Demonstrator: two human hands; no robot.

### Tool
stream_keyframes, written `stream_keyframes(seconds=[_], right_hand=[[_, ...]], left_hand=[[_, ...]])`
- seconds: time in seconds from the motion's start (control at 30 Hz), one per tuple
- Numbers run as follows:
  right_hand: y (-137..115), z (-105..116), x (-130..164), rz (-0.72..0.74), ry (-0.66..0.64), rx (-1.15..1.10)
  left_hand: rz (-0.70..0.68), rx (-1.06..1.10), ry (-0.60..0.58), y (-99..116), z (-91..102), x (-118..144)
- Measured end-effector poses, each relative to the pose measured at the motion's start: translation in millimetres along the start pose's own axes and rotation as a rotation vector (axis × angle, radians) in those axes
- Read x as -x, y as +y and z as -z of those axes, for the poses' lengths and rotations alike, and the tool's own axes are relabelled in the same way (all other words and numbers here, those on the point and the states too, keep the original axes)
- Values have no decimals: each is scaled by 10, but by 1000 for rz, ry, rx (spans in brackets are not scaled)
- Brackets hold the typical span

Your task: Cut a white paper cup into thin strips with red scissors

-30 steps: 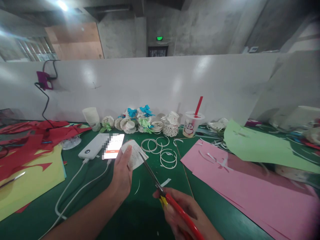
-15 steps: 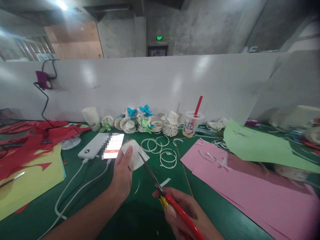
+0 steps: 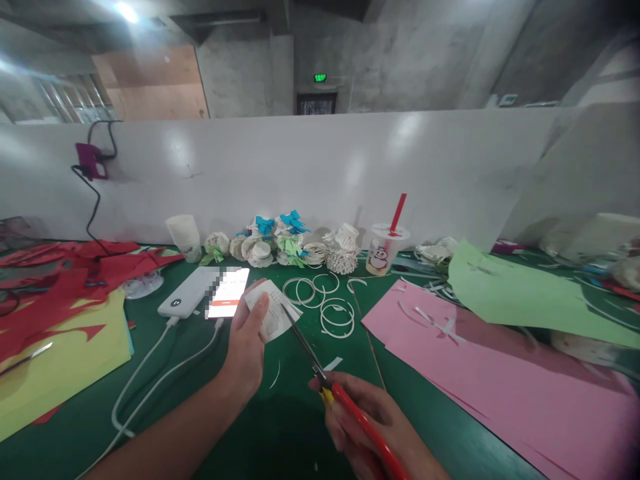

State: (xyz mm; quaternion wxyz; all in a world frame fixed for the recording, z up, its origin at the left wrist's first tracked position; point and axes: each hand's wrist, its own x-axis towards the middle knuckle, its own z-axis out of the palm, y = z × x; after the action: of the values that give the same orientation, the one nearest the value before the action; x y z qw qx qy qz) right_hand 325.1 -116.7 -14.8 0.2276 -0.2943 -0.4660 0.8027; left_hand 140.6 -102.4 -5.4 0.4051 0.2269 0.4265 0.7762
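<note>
Gripping red-handled scissors (image 3: pixel 320 373), the right hand (image 3: pixel 370 427) is pressing their blades into a white paper piece (image 3: pixel 273 315) that the left hand (image 3: pixel 247 347) is pinching.

Both grips are closing firmly: the right around the scissor handles nearest the camera, the left with thumb over the paper, holding it just above the green desk (image 3: pixel 280 427). Just beyond the paper, a lit phone (image 3: pixel 227 301) and a white power bank (image 3: pixel 185 300) are lying side by side, with white paper rings (image 3: pixel 330 310) to their right. A pink sheet (image 3: pixel 490 373) is spreading across the right side. Farther back, paper flowers (image 3: pixel 275 243) and a drink cup (image 3: pixel 383 252) are standing along the white partition (image 3: pixel 320 167).
</note>
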Motion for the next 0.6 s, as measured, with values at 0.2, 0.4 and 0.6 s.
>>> stream_keyframes(seconds=[0.2, 0.4, 0.6], right_hand=[[-51, -72, 23, -2, 1, -55], [-98, -141, 46, -42, 55, 27], [-55, -108, 22, -35, 72, 64]], left_hand=[[-18, -25, -12, -1, -21, 22], [-11, -32, -20, -7, -13, 14], [27, -36, -34, -29, 19, -3]])
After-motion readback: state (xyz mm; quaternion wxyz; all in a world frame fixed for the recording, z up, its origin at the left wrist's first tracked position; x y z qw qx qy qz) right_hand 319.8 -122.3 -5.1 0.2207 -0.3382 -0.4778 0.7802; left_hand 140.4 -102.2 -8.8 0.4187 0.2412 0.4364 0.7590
